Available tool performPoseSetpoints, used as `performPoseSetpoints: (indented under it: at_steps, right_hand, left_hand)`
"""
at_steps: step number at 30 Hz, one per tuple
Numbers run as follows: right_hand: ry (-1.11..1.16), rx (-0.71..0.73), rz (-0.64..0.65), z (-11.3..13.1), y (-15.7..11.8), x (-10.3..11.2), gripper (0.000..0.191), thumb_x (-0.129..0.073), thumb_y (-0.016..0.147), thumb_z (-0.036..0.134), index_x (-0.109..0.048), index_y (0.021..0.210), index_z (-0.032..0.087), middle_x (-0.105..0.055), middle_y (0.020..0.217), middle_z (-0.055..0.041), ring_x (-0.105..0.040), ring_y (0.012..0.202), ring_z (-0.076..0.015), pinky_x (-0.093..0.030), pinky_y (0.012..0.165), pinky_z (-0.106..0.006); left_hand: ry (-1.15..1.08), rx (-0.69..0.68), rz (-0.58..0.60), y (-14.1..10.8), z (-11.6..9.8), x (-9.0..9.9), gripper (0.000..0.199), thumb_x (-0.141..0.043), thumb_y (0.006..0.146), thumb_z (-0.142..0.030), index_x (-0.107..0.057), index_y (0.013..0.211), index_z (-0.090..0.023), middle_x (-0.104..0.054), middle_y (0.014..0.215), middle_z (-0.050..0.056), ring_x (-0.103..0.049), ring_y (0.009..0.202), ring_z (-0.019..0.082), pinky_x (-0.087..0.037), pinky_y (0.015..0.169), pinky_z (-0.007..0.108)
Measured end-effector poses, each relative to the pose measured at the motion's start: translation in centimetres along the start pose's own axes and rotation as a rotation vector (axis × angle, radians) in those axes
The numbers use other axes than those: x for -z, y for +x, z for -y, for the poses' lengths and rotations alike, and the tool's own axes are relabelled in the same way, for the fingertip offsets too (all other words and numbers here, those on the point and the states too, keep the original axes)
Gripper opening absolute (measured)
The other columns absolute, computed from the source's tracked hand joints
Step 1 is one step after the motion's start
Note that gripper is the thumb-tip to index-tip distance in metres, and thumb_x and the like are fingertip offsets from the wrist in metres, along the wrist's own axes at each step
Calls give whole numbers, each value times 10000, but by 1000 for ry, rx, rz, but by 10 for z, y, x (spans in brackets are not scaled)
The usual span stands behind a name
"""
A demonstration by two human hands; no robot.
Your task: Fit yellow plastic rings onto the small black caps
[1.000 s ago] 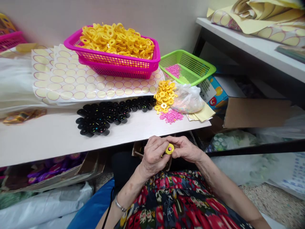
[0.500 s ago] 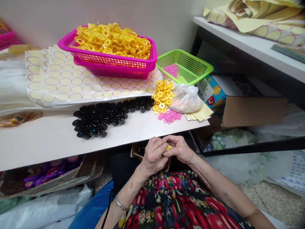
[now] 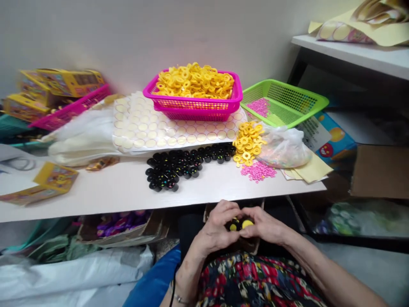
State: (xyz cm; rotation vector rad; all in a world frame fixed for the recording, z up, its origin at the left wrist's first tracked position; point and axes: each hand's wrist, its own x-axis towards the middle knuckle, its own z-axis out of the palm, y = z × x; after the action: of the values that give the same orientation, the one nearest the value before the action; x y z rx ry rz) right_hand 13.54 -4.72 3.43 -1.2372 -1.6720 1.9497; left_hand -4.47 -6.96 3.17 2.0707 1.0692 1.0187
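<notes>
My left hand (image 3: pixel 220 226) is curled just past the table's front edge, with its fingertips beside a small black and yellow piece (image 3: pixel 234 224). Close against it, my right hand (image 3: pixel 263 226) pinches a round yellow piece (image 3: pixel 247 223) between thumb and fingers. Several black cylinders (image 3: pixel 172 166) with coloured dots stand grouped on the white table (image 3: pixel 105 192). To their right lie a pile of yellow ring pieces (image 3: pixel 248 143) and small pink beads (image 3: pixel 258 171).
A pink basket (image 3: pixel 198 104) full of yellow rings sits on sticker sheets (image 3: pixel 140 132). Behind the clear bag (image 3: pixel 284 147) is a green basket (image 3: pixel 311 106). Yellow boxes (image 3: pixel 67 83) fill another pink basket at left. Cartons (image 3: pixel 380 170) stand at right.
The view has swung left, so the table items appear farther right. My hands have parted slightly, and a round yellow face now shows between them.
</notes>
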Motion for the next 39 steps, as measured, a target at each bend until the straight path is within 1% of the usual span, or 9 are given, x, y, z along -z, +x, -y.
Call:
performPoseSetpoints:
  at_steps: [2,7,9,13,18,23,25,32,39]
  right_hand:
    - [-242,-59,-56,-5,10,-7,303,-644,622,268,-621,900,148,-597,793,-27,-519,746,-170,-376,636,-262]
    - [-502,-159,-98,-13,52,-20,196,-617,654,285,-619,777,133,-602,794,-80,-540,760,-208,-380,650,-296]
    - [-414,-114,-159,-16,67,-19,164,-606,681,309,-619,732,154,-605,764,-65,-548,787,-212,-390,675,-300]
    - [-304,97,-239,-20,70,-12,202,-636,676,365,-629,770,187,-596,712,-22,-544,853,-208,-389,747,-292]
    - [-395,50,-95,-10,32,6,115,-608,686,271,-606,675,156,-503,526,21,-496,556,-124,-352,531,-219]
    - [-687,246,-798,-2,19,43,173,-417,801,172,-571,723,169,-536,723,-29,-494,690,-142,-356,643,-247]
    - [-802,258,-896,-5,24,55,180,-402,799,144,-568,737,175,-534,748,-36,-495,715,-147,-346,652,-245]
    - [-1118,230,-903,-12,44,57,221,-409,829,146,-556,667,177,-527,712,-38,-466,696,-141,-284,587,-237]
    - [-1116,157,-686,1,42,56,194,-384,835,147,-559,758,180,-561,769,-22,-483,682,-128,-268,578,-246]
  left_hand:
    - [28,133,-202,-11,12,25,289,-652,629,-159,-640,918,-167,-632,931,81,-579,856,187,-480,741,313]
    - [354,591,-1025,-29,52,73,296,-651,649,-330,-623,883,-151,-551,718,-5,-504,580,112,-449,589,257]
    - [415,760,-1111,-26,64,82,418,-672,601,-425,-619,910,-150,-515,677,-30,-487,545,113,-457,619,283]
    - [591,839,-1056,-11,77,88,466,-683,542,-510,-643,845,-157,-488,628,-27,-505,595,169,-453,722,370]
    - [605,825,-1088,-3,86,87,419,-658,573,-539,-662,780,-175,-524,640,-1,-536,657,208,-447,727,364]
    - [519,764,-1045,-1,76,67,434,-672,589,-489,-658,872,-160,-514,634,-24,-491,547,139,-436,620,294]
    - [436,696,-920,4,65,49,407,-669,607,-467,-650,877,-163,-505,624,-34,-460,516,113,-419,573,264]
    - [203,359,-510,34,44,-14,211,-657,679,-314,-610,827,-172,-554,715,-16,-464,533,83,-408,529,214]
    - [74,291,-373,53,52,-29,210,-665,691,-313,-611,846,-183,-568,740,1,-505,627,108,-426,584,221]
